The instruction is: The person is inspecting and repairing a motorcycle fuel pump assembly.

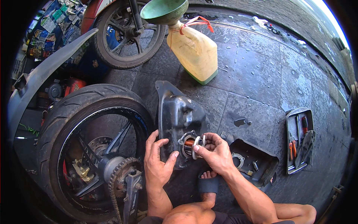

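Wet dark floor tiles [253, 74] are spread beneath the work. A black engine cover [179, 119] is stood upright on them and is steadied by the left hand [158, 164], whose fingers are curled open against its edge. A round stator with copper windings [189, 145] is pinched at the cover's opening by the right hand [214, 153]; seating or withdrawal seems in hand, so square alignment would be called for. Left of the fingers a rear wheel [89, 149] and chain sprocket [121, 175] crowd close; right of them lie a second black cover [257, 164] and a tool tray [300, 140]; beyond stands a jug with a green funnel [192, 48].
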Motion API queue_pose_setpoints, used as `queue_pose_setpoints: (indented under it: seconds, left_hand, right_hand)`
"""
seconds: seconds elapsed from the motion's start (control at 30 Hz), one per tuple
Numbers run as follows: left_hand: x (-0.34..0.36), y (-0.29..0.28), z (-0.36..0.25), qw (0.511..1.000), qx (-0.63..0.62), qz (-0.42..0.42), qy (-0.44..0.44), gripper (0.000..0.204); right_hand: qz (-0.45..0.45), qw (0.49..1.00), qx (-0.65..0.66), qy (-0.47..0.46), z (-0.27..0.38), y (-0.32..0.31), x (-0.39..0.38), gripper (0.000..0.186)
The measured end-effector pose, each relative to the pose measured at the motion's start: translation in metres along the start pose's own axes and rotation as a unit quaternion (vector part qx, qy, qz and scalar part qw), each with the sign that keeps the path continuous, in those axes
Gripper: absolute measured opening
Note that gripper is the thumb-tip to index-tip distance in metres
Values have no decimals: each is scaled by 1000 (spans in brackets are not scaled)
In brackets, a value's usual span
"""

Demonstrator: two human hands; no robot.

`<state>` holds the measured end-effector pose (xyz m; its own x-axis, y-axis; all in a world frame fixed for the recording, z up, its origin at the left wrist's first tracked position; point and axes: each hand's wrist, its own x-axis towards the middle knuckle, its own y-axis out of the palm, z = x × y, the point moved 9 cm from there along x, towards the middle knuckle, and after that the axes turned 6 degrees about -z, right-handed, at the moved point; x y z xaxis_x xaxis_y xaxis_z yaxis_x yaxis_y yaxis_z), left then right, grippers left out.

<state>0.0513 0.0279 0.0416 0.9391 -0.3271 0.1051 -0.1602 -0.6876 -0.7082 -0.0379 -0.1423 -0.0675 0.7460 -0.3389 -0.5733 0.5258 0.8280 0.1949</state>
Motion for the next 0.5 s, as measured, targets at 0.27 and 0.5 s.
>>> queue_pose_setpoints:
  seconds: [0.27, 0.5]
  left_hand:
    - [2, -2, 8, 1000, -18, -1, -10, 47]
    - [2, -2, 6, 1000, 0, 15, -7, 45]
  right_hand:
    - [42, 999, 23, -2, 0, -3, -4, 55]
    - [100, 986, -72, -109, 17, 4, 0, 54]
